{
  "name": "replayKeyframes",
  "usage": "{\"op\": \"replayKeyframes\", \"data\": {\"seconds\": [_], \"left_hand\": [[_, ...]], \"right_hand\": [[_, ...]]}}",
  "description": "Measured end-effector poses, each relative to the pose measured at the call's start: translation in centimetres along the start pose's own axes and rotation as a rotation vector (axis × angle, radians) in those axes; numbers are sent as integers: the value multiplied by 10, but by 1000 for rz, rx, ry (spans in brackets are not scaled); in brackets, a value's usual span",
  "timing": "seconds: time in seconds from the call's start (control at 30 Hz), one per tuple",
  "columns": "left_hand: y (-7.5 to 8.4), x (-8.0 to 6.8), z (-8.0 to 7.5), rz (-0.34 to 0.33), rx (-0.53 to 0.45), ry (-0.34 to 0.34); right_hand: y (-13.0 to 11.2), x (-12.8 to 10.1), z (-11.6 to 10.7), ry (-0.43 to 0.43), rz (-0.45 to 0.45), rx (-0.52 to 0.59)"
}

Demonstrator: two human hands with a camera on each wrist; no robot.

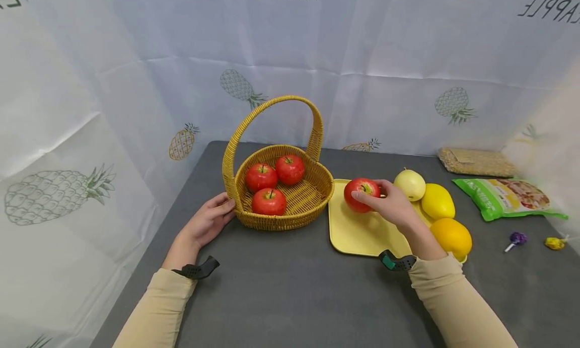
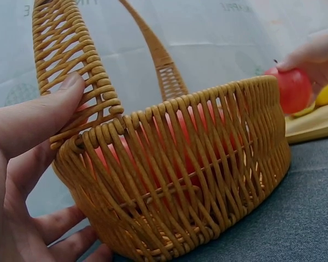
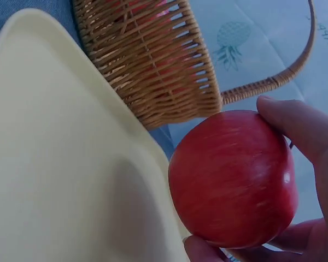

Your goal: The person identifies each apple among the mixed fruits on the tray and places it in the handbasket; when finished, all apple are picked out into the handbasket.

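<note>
A wicker basket with a tall arched handle stands on the dark table, and several red apples show inside, one near the front. My left hand holds its left side; in the left wrist view the thumb lies on the handle's base and the other fingers are by the wicker wall. Over the yellow tray, my right hand grips another red apple between thumb and fingers. In the right wrist view this apple is above the tray, which bears a shadow.
On the tray's right side are a pale round fruit, a yellow lemon-like fruit and an orange. Farther right lie a green food packet, a clear bag of grains and two small wrapped lollipops, purple and yellow.
</note>
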State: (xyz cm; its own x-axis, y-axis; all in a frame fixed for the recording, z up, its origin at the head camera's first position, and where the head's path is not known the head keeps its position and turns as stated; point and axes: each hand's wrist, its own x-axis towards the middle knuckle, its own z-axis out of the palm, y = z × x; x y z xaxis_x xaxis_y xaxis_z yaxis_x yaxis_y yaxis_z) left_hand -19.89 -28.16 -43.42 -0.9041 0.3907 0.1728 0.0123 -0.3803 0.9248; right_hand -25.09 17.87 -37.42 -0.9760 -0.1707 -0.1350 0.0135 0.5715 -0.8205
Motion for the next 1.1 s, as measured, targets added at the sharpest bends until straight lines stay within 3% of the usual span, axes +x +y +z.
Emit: {"op": "replayKeyframes", "data": {"seconds": [0.4, 1.1], "left_hand": [[0, 0, -1, 20, -18, -10], [0, -1, 0, 4, -23, -13]], "right_hand": [[-32, -2, -7, -75, -42, 48], [-59, 3, -2, -124, -53, 83]]}}
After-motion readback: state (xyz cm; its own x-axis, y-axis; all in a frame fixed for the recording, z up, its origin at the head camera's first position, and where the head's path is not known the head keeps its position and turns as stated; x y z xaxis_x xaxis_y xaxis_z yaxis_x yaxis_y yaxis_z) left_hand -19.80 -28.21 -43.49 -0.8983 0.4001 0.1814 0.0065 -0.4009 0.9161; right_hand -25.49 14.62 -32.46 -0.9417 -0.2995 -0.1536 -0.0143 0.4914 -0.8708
